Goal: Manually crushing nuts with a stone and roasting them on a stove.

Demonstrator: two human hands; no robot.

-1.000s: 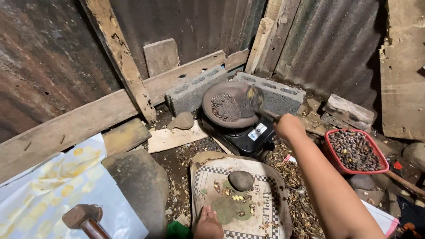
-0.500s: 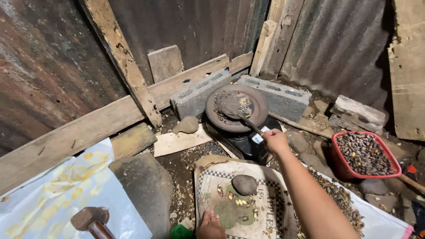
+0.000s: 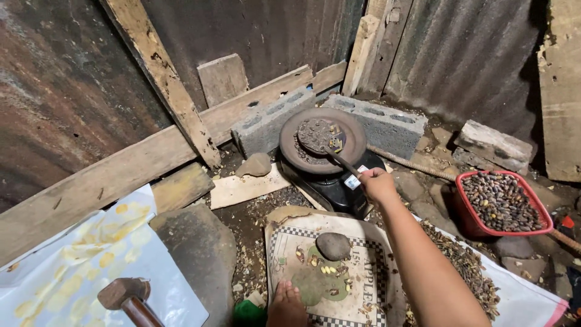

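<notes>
My right hand (image 3: 376, 183) grips the handle of a flat spatula (image 3: 331, 147) whose blade rests among dark nuts in a round pan (image 3: 322, 140). The pan sits on a black stove (image 3: 333, 181) on the ground. My left hand (image 3: 286, 303) rests at the bottom edge on a checkered printed sack (image 3: 363, 284). On that sack lie a rounded grey stone (image 3: 333, 245) and several cracked nut pieces (image 3: 330, 271) on a flat green-grey stone.
A red basket of dark nuts (image 3: 501, 203) stands at the right. Two grey concrete blocks (image 3: 273, 120) back the stove against a corrugated metal wall. A hammer (image 3: 124, 295) lies on a blue-and-yellow sheet at lower left, beside a flat dark stone (image 3: 196, 251). Nut shells litter the ground.
My right hand has come back from the basket side toward the stove and taken hold of the spatula in the pan. The view has shifted slightly. My left hand stays put.
</notes>
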